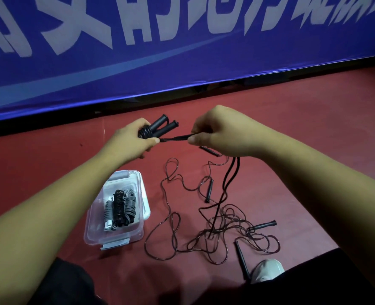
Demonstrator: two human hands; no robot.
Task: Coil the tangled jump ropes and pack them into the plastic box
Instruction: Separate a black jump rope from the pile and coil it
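While the left hand grips a pair of black handles with rope wound round them in a tight coil, the right hand pinches the same black rope between thumb and fingers, so a short stretch runs taut between the two hands. Both are held up over the red floor, just in front of a blue banner with big pale lettering. From under the right hand the rest of that rope hangs down into the mess below.

The mess is a thin dark rope tangle looping all over the floor to the right, with a few loose handles scattered in and around it. One of them lies right next to a pale shoe at the bottom edge.

The clear plastic box sits open on the floor under the left forearm, just left of the tangle and not touching it. It's resting on what looks like its white lid. Inside are some coiled ropes, black and grey, lying side by side lengthwise. Can't tell exactly how many.
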